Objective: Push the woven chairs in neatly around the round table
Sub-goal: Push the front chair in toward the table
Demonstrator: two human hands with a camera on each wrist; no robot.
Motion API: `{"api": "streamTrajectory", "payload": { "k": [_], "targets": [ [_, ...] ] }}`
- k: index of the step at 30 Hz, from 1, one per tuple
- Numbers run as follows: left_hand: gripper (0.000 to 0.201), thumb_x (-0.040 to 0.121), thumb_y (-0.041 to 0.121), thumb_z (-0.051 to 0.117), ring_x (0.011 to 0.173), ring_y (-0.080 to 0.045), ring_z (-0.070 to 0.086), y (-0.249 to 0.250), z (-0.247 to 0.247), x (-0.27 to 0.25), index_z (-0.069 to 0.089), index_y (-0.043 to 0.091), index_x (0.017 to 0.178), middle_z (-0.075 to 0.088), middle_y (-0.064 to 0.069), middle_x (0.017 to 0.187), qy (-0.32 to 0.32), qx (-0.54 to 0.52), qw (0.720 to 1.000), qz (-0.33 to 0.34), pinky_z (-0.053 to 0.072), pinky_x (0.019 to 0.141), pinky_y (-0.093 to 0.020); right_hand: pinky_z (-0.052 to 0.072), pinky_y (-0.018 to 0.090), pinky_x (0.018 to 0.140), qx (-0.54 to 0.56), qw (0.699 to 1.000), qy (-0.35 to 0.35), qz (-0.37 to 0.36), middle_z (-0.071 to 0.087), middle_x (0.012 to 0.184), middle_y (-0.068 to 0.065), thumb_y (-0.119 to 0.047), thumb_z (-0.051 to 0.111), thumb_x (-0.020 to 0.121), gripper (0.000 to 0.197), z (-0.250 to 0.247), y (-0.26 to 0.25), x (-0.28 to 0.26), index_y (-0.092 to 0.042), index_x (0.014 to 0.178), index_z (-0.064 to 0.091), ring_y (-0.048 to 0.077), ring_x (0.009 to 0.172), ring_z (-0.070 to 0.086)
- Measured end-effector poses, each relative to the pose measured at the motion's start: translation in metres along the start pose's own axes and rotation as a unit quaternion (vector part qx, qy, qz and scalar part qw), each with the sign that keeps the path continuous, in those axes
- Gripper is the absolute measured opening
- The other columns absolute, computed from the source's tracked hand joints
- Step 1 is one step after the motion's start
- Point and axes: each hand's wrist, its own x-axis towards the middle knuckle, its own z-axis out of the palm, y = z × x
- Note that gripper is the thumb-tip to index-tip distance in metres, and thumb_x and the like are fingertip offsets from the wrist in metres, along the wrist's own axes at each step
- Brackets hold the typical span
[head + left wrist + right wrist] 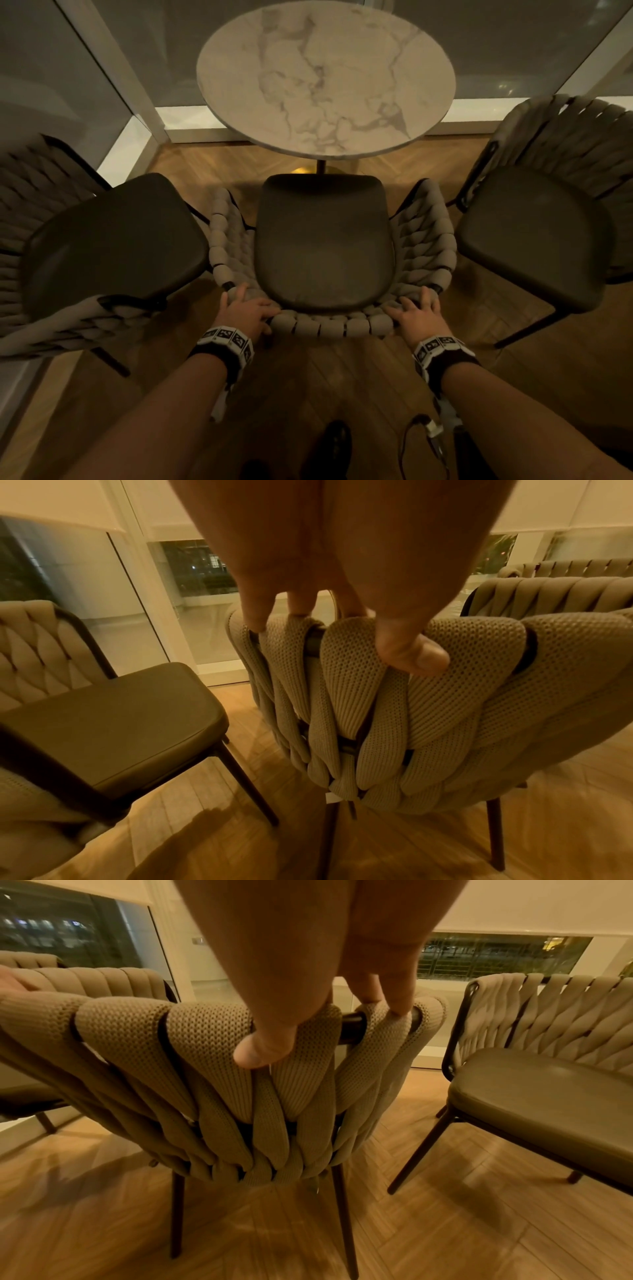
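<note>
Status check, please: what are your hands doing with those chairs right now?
Both hands, left and right, grip middle chair's woven backrest. Seat front just short of round table. Side chairs flank closely.

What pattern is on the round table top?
White marble with grey veins on the table top, clearest in the head view.

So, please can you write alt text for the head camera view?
Both hands, left hand and right hand, grip the back of the middle woven chair, facing a round marble table. Two more woven chairs stand either side.
</note>
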Motion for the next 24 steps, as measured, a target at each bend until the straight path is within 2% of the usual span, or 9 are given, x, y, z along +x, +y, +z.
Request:
{"api": "streamTrajectory", "payload": {
  "k": [5,8,10,12,14,16,19,22,24],
  "targets": [
    [0.054,0.091,0.033,0.054,0.148,-0.036,-0.005,0.006,-0.010,0.003,0.035,0.055,0.136,0.025,0.011,0.158,-0.052,0.012,0.998,-0.023,0.002,0.115,-0.066,0.000,0.065,0.115,0.008,0.999,-0.031,0.001,0.016,0.160,0.004,-0.036,0.042,0.097,0.052,-0.010,-0.001,-0.006,-0.042,0.146,0.026,0.048,0.143,-0.012],
    [0.054,0.092,0.033,0.055,0.148,-0.036,-0.001,0.012,-0.015,-0.002,0.037,0.051,0.139,0.023,0.005,0.159,-0.062,0.004,0.997,-0.036,0.011,0.117,-0.060,0.002,0.066,0.115,0.010,0.998,-0.063,0.001,0.021,0.159,0.003,-0.028,0.045,0.096,0.052,-0.023,-0.004,-0.010,-0.041,0.144,0.031,0.047,0.144,-0.008],
    [0.049,0.093,0.032,0.052,0.147,-0.033,0.013,0.015,-0.021,-0.011,0.041,0.041,0.140,0.029,0.002,0.157,-0.036,-0.014,0.999,-0.029,0.020,0.118,-0.053,0.004,0.065,0.114,0.020,0.997,-0.080,-0.005,0.026,0.157,0.003,-0.029,0.049,0.093,0.052,-0.033,-0.005,-0.013,-0.040,0.142,0.035,0.046,0.145,-0.004],
    [0.043,0.095,0.033,0.048,0.141,-0.029,0.032,0.015,-0.026,-0.024,0.047,0.035,0.137,0.036,0.000,0.153,0.000,-0.061,0.998,-0.036,0.031,0.115,-0.047,0.007,0.066,0.113,0.038,0.996,-0.072,-0.023,0.036,0.151,0.003,-0.030,0.053,0.088,0.053,-0.042,-0.006,-0.018,-0.041,0.138,0.039,0.040,0.145,0.009],
    [0.037,0.095,0.036,0.046,0.132,-0.027,0.045,0.010,-0.029,-0.042,0.054,0.033,0.132,0.045,-0.003,0.148,0.027,-0.109,0.992,-0.058,0.040,0.109,-0.043,0.010,0.063,0.112,0.067,0.996,-0.043,-0.039,0.046,0.143,-0.002,-0.037,0.058,0.078,0.057,-0.046,-0.007,-0.023,-0.044,0.133,0.042,0.031,0.142,0.022],
    [0.034,0.093,0.039,0.046,0.123,-0.025,0.055,-0.001,-0.031,-0.062,0.059,0.035,0.124,0.055,-0.002,0.139,0.051,-0.137,0.987,-0.075,0.047,0.102,-0.041,0.017,0.056,0.113,0.104,0.994,-0.003,-0.045,0.050,0.139,-0.003,-0.034,0.055,0.080,0.054,-0.047,-0.013,-0.029,-0.044,0.132,0.043,0.027,0.139,0.029],
    [0.029,0.092,0.040,0.046,0.105,-0.017,0.063,-0.028,-0.029,-0.097,0.064,0.037,0.115,0.067,0.006,0.119,0.120,-0.189,0.970,-0.098,0.053,0.090,-0.036,0.039,0.040,0.106,0.148,0.985,0.049,-0.073,0.058,0.131,-0.002,-0.028,0.049,0.084,0.047,-0.047,-0.030,-0.037,-0.039,0.129,0.049,0.022,0.125,0.046],
    [0.025,0.093,0.036,0.046,0.093,-0.007,0.063,-0.069,-0.021,-0.132,0.063,0.041,0.111,0.069,0.014,0.107,0.189,-0.267,0.935,-0.139,0.054,0.086,-0.031,0.043,0.031,0.099,0.168,0.976,0.047,-0.127,0.063,0.122,-0.003,-0.021,0.051,0.085,0.040,-0.049,-0.061,-0.039,-0.034,0.123,0.056,0.019,0.116,0.053],
    [0.028,0.093,0.028,0.048,0.089,-0.003,0.063,-0.103,-0.014,-0.152,0.062,0.042,0.113,0.070,0.015,0.101,0.239,-0.315,0.902,-0.174,0.054,0.086,-0.031,0.043,0.027,0.095,0.163,0.972,0.020,-0.169,0.065,0.113,-0.007,-0.019,0.052,0.085,0.033,-0.057,-0.090,-0.039,-0.043,0.107,0.058,0.017,0.110,0.057]
  ]
}}
